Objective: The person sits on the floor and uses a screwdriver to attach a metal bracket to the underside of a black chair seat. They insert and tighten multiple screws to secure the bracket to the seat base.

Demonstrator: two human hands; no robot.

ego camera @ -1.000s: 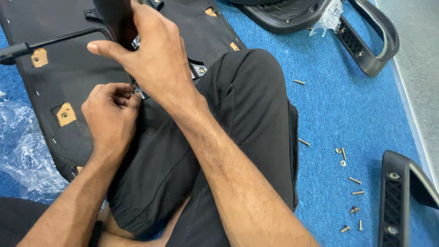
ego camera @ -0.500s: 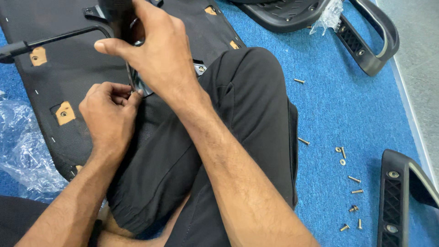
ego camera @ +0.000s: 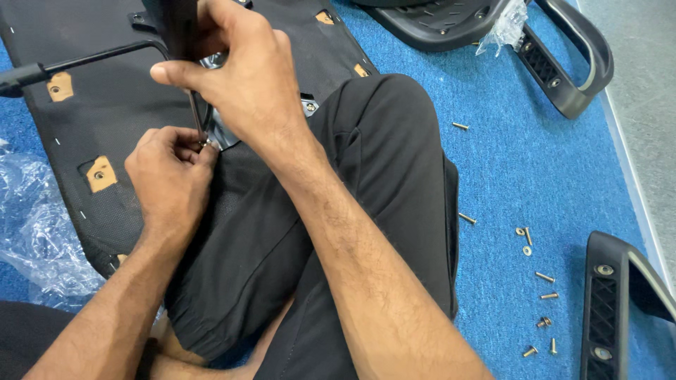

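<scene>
On the blue carpet [ego camera: 563, 183], seen from the head camera, a person is sitting cross-legged with a black seat pan [ego camera: 105, 105] lying underside-up against the knee. The right hand [ego camera: 239, 77] is closing around the dark handle of a driver [ego camera: 184, 42], holding its thin shaft nearly upright over a metal bracket [ego camera: 222, 135]. The left hand [ego camera: 169, 179] is pinching at the driver's tip, fingers curled shut, seemingly steadying a screw there; the screw itself is too hidden to confirm.

To do this step well, I judge the shaft should be standing square to the bracket, the left fingertips guiding the tip only until the thread bites, and the right hand pressing down while turning.

Counting: two hands are working, with one driver and one seat pan. Roughly ten loose screws [ego camera: 542, 277] are lying on the carpet to the right, some too small to tell apart. Two black armrests [ego camera: 570, 63] are lying nearby, one above and one at the lower right. One clear plastic bag [ego camera: 35, 232] is crumpling at the left.
</scene>
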